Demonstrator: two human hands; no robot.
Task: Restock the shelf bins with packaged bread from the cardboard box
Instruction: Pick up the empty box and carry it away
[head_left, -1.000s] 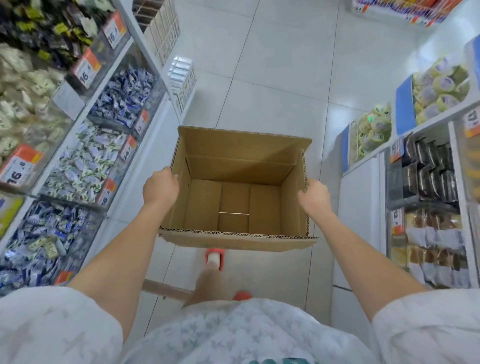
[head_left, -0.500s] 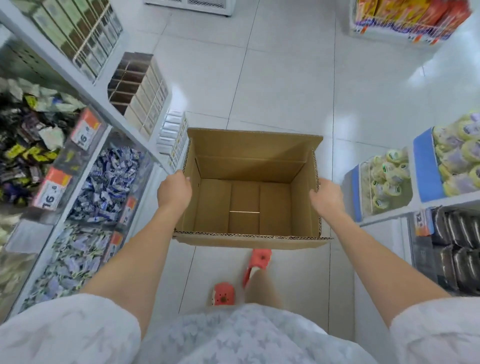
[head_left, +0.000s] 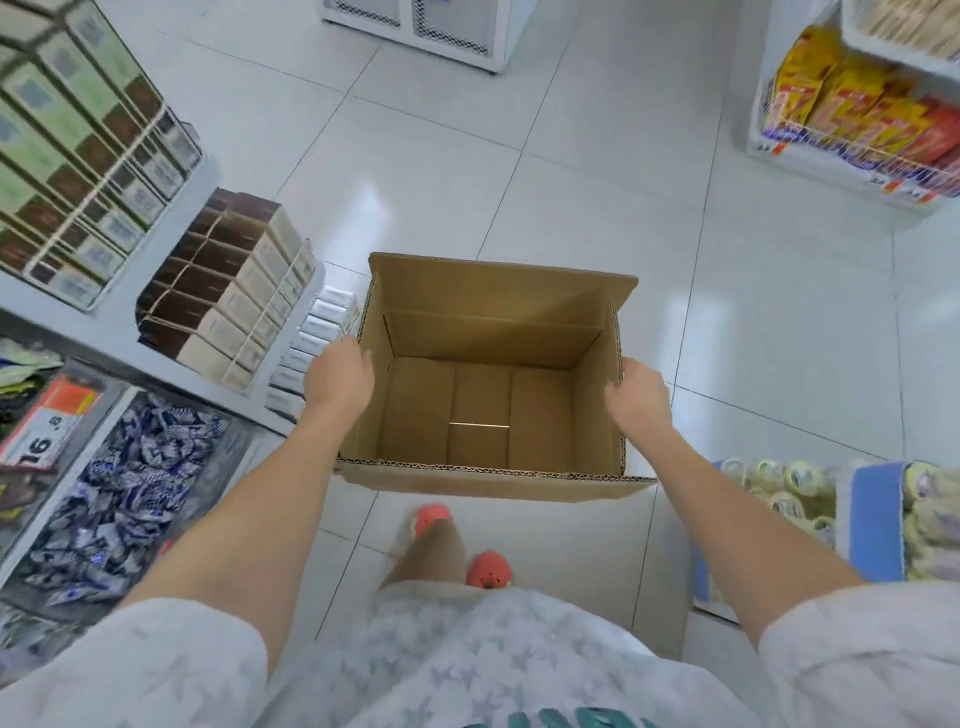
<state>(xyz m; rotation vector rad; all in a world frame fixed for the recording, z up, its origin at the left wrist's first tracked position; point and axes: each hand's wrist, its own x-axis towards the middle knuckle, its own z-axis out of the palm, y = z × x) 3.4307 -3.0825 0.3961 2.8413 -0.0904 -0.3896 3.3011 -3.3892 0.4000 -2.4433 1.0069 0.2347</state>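
Observation:
An open brown cardboard box (head_left: 488, 395) is carried in front of me above the tiled floor. Its inside is bare, with no bread in it. My left hand (head_left: 338, 376) grips the box's left wall at the rim. My right hand (head_left: 638, 399) grips the right wall, fingers curled over the edge. At the lower right, a shelf bin (head_left: 878, 519) with a blue divider holds packaged bread rolls (head_left: 779, 488) in clear wrappers.
On the left stand shelves with boxed goods (head_left: 228, 291) and a bin of blue-wrapped sweets (head_left: 124, 483). A rack of yellow and red snack bags (head_left: 857, 114) is at the far right. A white cabinet (head_left: 426, 26) stands ahead. My feet in red shoes (head_left: 488, 569) are on the floor.
I have walked forward along the aisle with the box held in both hands. The side shelves slid back in view, and the snack rack and white cabinet came closer.

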